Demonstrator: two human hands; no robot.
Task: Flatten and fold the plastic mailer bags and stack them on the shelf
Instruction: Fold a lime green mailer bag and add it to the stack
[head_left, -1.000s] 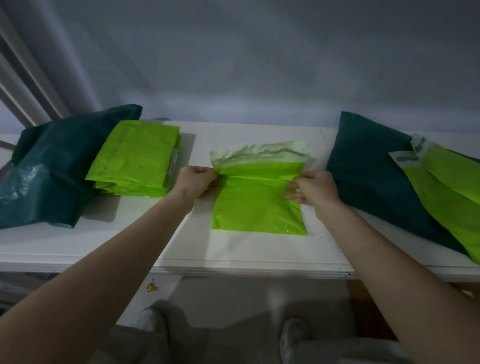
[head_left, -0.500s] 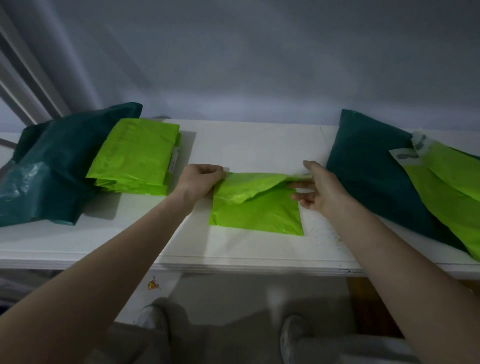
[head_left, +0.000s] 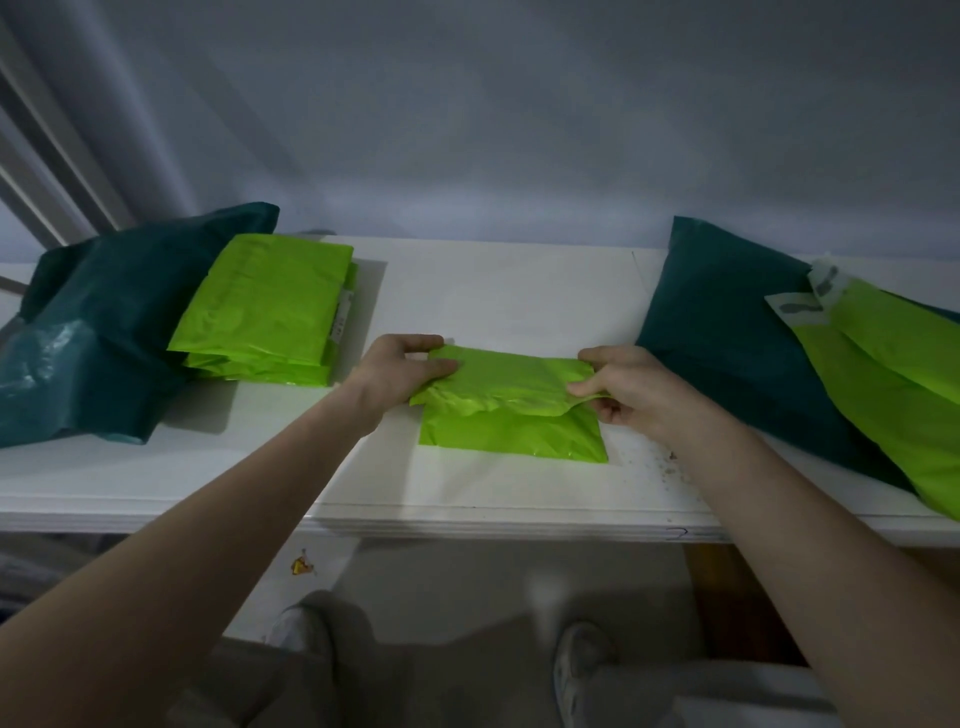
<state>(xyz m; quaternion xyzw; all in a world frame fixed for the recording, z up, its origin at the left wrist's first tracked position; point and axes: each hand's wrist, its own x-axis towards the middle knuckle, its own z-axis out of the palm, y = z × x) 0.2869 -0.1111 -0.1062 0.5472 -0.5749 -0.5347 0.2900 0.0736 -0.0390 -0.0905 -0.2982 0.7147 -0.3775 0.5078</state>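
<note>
Both hands, left hand (head_left: 400, 366) and right hand (head_left: 623, 387), pinch the green bag (head_left: 511, 410) mid-shelf (head_left: 498, 291), near its front edge, half folded. A folded pile (head_left: 270, 312) waits left. More bags (head_left: 883, 374) at the right end look unfolded.

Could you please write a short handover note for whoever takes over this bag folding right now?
Left hand and right hand each pinch a side of the green mailer, mid-fold on the white shelf. Folded green stack lies left, on a dark teal bag. Unfolded green mailers wait right, on another teal bag. Left: press this fold flat, stack it, then fold the rest.
</note>
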